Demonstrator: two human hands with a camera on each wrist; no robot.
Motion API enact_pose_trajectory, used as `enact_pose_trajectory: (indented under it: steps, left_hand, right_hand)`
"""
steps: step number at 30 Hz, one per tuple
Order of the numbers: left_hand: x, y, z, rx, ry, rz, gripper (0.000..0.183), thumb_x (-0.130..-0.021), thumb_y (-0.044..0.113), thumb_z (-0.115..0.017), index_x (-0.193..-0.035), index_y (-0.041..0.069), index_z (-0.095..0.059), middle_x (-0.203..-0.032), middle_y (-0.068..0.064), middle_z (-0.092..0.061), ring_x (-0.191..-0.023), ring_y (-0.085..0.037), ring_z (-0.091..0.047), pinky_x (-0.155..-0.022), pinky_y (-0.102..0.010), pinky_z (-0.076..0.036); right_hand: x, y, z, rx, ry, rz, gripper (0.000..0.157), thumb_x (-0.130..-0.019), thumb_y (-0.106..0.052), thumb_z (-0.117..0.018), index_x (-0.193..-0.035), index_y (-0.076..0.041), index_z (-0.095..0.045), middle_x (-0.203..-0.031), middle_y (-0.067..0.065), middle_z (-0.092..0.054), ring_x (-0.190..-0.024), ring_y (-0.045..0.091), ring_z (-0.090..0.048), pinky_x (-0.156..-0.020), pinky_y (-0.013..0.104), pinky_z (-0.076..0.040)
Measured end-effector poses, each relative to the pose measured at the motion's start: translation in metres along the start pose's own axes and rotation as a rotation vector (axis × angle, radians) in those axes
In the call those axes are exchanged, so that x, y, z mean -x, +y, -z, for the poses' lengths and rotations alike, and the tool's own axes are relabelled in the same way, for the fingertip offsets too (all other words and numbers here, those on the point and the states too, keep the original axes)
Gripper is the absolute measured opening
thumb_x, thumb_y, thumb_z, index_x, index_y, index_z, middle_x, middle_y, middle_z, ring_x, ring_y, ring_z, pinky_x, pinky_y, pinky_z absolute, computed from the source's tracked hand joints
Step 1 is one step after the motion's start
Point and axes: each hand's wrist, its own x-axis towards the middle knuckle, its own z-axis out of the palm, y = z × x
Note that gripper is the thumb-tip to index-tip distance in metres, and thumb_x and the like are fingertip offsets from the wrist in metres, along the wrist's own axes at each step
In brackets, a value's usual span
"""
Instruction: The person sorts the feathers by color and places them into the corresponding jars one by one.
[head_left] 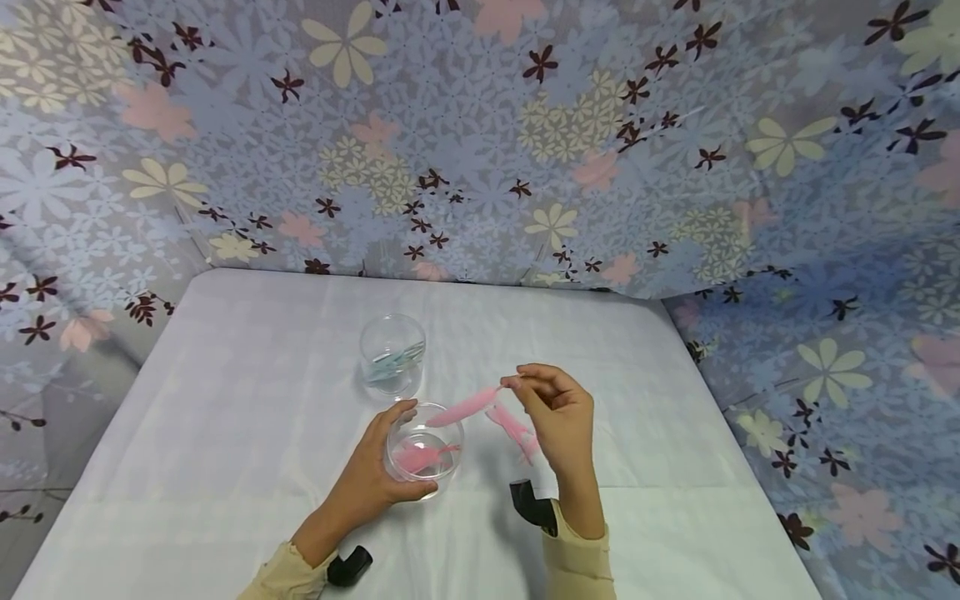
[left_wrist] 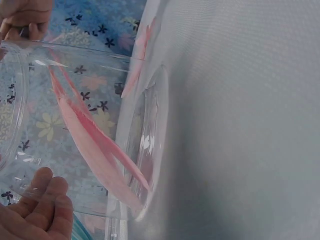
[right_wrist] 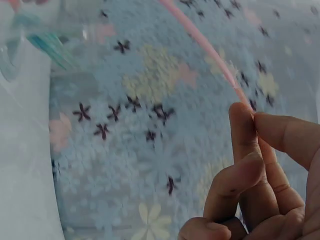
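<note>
My left hand (head_left: 372,458) grips a clear round cup (head_left: 393,467), its fingers on the far side and its thumb at the near side. Pink feathers (left_wrist: 95,150) lean inside this cup. Thumb and fingertips of my right hand (head_left: 561,417) pinch a pink feather (head_left: 468,406) by its quill end. That feather slants down to the left, its lower tip over the cup's rim. Below the right hand, another pink feather (head_left: 513,429) lies on the table, partly hidden by the hand.
Behind the gripped cup stands a second clear cup (head_left: 393,333) with teal feathers (head_left: 396,363) in it. A white cloth covers the table (head_left: 240,400). Floral fabric (head_left: 480,167) hangs behind the table and along its sides.
</note>
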Motion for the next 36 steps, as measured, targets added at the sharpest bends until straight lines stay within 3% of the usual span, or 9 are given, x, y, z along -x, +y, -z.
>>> enact_pose_trajectory:
  steps: [6, 12, 19, 27, 36]
  left_hand:
    - [-0.001, 0.0, 0.0, 0.007, 0.002, -0.003, 0.11, -0.059, 0.03, -0.099, -0.152, 0.026, -0.039, -0.145, -0.002, -0.049, -0.13, -0.027, -0.05, -0.104, -0.052, -0.043]
    - [-0.001, -0.001, 0.0, 0.011, 0.0, -0.011, 0.111, -0.06, 0.03, -0.098, -0.153, 0.029, -0.037, -0.147, -0.003, -0.048, -0.13, -0.025, -0.05, -0.104, -0.054, -0.042]
    - [0.0, -0.003, 0.0, -0.003, -0.003, -0.041, 0.113, -0.062, 0.032, -0.098, -0.154, 0.036, -0.032, -0.148, -0.006, -0.047, -0.132, -0.021, -0.048, -0.101, -0.054, -0.044]
    - [0.0, -0.001, 0.001, -0.015, 0.0, -0.043, 0.114, -0.06, 0.028, -0.099, -0.154, 0.033, -0.033, -0.15, -0.003, -0.046, -0.136, -0.02, -0.045, -0.106, -0.056, -0.04]
    - [0.0, 0.0, 0.001, -0.007, -0.007, -0.027, 0.113, -0.06, 0.027, -0.099, -0.154, 0.031, -0.034, -0.15, 0.003, -0.044, -0.135, -0.023, -0.046, -0.105, -0.056, -0.041]
  right_hand:
    - [0.005, 0.003, -0.022, 0.11, -0.098, 0.064, 0.014, -0.089, -0.001, -0.074, -0.103, -0.002, -0.073, -0.089, 0.015, -0.076, -0.067, 0.016, -0.061, -0.055, 0.022, -0.038]
    - [0.009, 0.012, -0.041, 0.235, -0.187, 0.095, 0.012, -0.089, -0.014, -0.078, -0.1, -0.016, -0.075, -0.087, 0.002, -0.076, -0.061, 0.011, -0.051, -0.051, 0.025, -0.038]
    - [0.016, 0.021, -0.06, 0.323, -0.322, 0.133, 0.01, -0.09, -0.019, -0.077, -0.1, -0.017, -0.076, -0.087, -0.006, -0.076, -0.063, 0.009, -0.055, -0.049, 0.022, -0.04]
    - [0.026, 0.026, -0.07, 0.563, -0.339, 0.268, 0.009, -0.087, -0.02, -0.08, -0.096, -0.021, -0.077, -0.089, -0.014, -0.074, -0.071, 0.008, -0.049, -0.065, 0.023, -0.045]
    - [0.028, 0.029, -0.073, 0.608, -0.327, 0.309, 0.009, -0.085, -0.018, -0.082, -0.093, -0.021, -0.079, -0.085, -0.015, -0.073, -0.073, 0.004, -0.044, -0.068, 0.018, -0.042]
